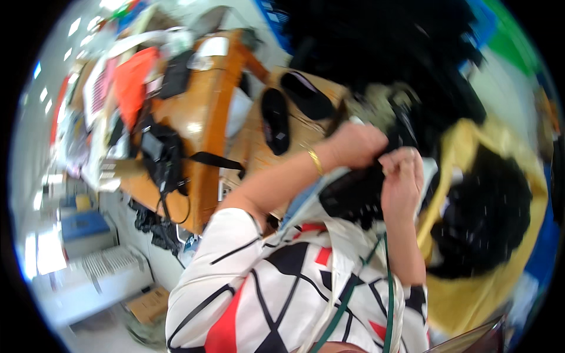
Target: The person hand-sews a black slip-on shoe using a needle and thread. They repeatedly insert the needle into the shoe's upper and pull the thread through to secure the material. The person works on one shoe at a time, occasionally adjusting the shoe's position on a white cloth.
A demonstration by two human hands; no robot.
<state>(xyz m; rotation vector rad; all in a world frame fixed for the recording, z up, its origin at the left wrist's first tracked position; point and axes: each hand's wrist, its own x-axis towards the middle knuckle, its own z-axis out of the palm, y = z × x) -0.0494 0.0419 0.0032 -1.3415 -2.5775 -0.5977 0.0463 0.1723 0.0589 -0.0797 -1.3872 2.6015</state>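
Blk item (352, 197) by R hand (403, 173): long axis, heading unclear (blurry).

In the left half of the frame, a wooden surface (203, 112) carries an orange-red cloth (135, 82), a black bag (162, 153) and, toward its far end, a white sheet (215, 46). Lower left, a cardboard box (148, 305) sits near a white slatted unit (97, 279).

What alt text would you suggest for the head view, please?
A person's left hand and right hand are close together; what they hold, if anything, is unclear. Two black shoes lie on brown cardboard to their left, and a yellow sack with black contents is at right.
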